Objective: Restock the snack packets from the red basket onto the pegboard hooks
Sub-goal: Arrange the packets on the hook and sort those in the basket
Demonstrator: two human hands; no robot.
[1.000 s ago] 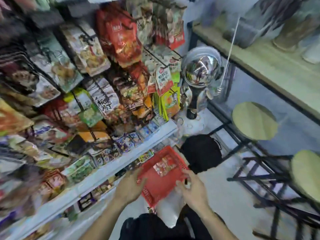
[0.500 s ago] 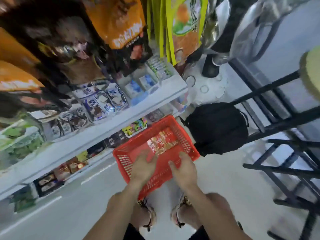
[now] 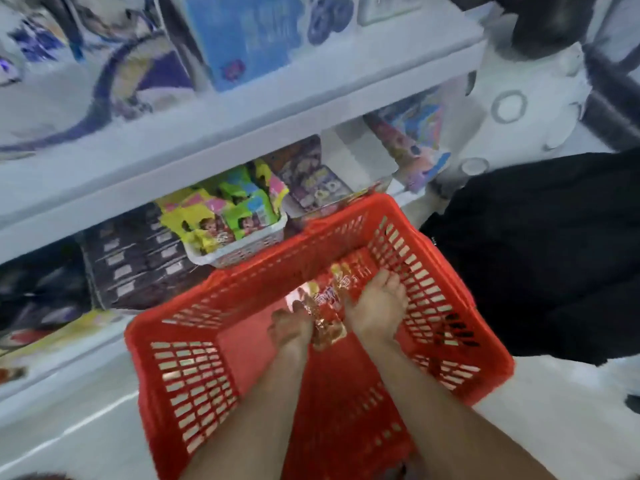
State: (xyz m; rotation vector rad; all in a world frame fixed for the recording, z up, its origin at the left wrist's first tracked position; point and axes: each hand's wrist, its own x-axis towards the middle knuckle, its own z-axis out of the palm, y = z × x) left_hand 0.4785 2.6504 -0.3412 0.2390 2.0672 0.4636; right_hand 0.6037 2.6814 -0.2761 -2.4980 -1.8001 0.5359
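Both hands now down inside the red basket (image 3: 194,372) — a moment ago they only reached its rim.

My left hand (image 3: 290,330) and right hand (image 3: 378,311) flank the snack packets (image 3: 323,306) between my fingers; whether they grip yet, blur hides — nothing lifted toward the hooks.

Print on the snack packets (image 3: 325,306) and shelf boxes (image 3: 138,258) is too blurred to read.

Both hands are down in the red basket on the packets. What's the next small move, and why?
Probably close the fingers round the packets and lift them clear of the red basket. The left hand and right hand flank the packets on the basket floor, and nothing looks raised yet. Motion blur hides whether either hand grips already.
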